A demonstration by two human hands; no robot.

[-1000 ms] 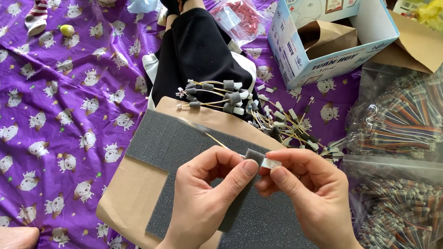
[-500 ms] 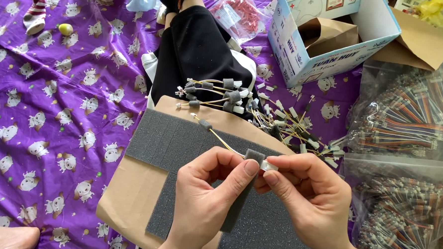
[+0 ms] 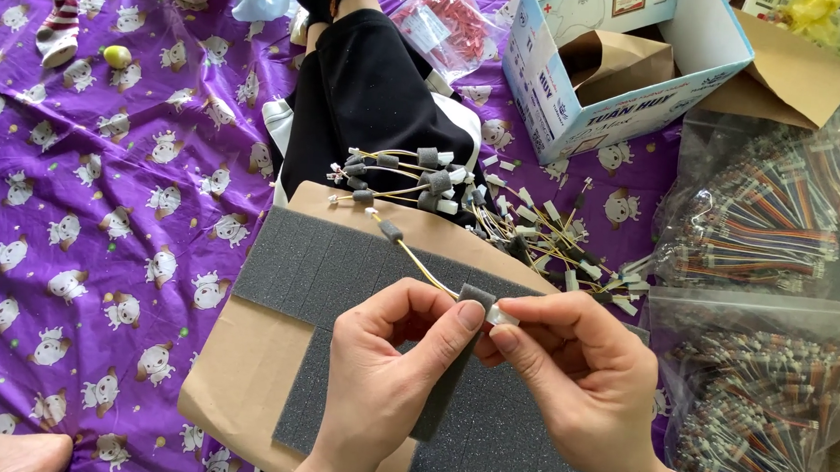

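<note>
Left hand (image 3: 390, 376) pinches a small grey foam block (image 3: 477, 296) between thumb and forefinger, low centre of view. Right hand (image 3: 588, 385) meets it from the other side, fingertips gripping the white connector (image 3: 502, 315) just beside the block — both hands closed on the same piece. A thin yellow wire (image 3: 426, 268) runs up-left from the block, carrying a second small grey foam sleeve (image 3: 391, 230) partway along.

Under the hands: a dark grey foam sheet (image 3: 324, 270), scored into squares, lying on a brown cardboard piece (image 3: 244, 379) that rests on the person's lap. A pile of finished wires with foam pieces and white plugs (image 3: 422, 179) sits at the cardboard's far edge, against the black trouser leg (image 3: 370, 92). More loose wires (image 3: 552, 237) spread to the right.

Clear plastic bags of coloured wire harnesses (image 3: 770, 223) lie at far right — another bag (image 3: 762, 411) below it. Open blue-and-white cardboard box (image 3: 625, 75) sits top right. Purple patterned cloth (image 3: 90, 231) covers the floor.
</note>
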